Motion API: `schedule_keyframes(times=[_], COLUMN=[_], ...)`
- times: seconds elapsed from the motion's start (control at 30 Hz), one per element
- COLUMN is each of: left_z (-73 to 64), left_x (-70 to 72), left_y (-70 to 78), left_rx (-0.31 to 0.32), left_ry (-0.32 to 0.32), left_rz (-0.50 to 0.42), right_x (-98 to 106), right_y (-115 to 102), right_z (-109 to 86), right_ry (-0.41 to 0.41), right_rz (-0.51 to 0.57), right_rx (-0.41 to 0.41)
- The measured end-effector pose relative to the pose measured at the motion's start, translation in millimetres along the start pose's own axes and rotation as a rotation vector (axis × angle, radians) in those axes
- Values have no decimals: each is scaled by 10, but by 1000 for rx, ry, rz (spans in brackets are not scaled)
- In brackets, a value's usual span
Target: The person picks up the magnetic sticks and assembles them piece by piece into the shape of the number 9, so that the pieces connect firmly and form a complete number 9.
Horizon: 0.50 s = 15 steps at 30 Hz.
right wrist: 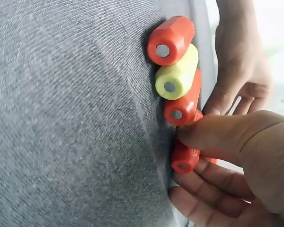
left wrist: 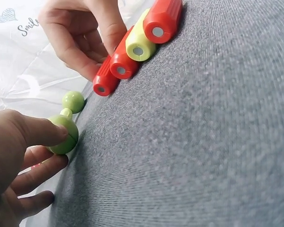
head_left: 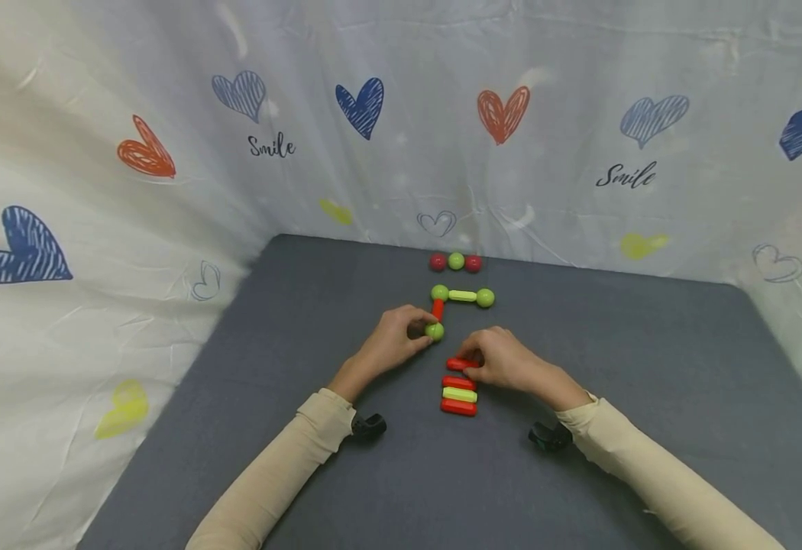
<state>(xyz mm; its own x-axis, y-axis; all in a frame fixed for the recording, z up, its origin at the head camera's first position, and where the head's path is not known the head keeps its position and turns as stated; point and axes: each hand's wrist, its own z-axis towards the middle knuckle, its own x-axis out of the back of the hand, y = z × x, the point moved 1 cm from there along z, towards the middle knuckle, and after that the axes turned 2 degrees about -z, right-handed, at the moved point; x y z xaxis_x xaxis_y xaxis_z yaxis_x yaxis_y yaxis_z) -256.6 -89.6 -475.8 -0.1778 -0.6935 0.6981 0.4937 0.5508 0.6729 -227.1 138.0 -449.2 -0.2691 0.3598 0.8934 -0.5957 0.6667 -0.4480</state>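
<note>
Red rod (head_left: 455,363) sits just below-right of a green ball (head_left: 434,332) on my head feed; I've got the left hand (head_left: 397,336) pinching that ball, right hand (head_left: 504,360) pinching the rod.

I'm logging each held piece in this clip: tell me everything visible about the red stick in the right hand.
The red stick looks like glossy plastic, ridged lengthwise, with a grey disc in its visible end. The right hand pinches it between thumb and fingers, just beyond the row of three other sticks and roughly parallel to them. Whether it touches the table is unclear.
</note>
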Motion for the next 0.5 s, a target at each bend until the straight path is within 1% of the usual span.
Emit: schedule_keyframes(times=[0.17,0.37,0.5], left_z=[-2,-17,-21], left_x=[-7,-9,-18], left_y=[-10,6,14], left_rx=[-3,7,10], left_ry=[0,-5,-7], left_rz=[5,6,6], right_x=[14,18,23], right_y=[50,108,119], right_z=[25,101,151], right_ry=[48,148,196], right_rz=[-37,-72,-92], right_rx=[-7,-15,-10])
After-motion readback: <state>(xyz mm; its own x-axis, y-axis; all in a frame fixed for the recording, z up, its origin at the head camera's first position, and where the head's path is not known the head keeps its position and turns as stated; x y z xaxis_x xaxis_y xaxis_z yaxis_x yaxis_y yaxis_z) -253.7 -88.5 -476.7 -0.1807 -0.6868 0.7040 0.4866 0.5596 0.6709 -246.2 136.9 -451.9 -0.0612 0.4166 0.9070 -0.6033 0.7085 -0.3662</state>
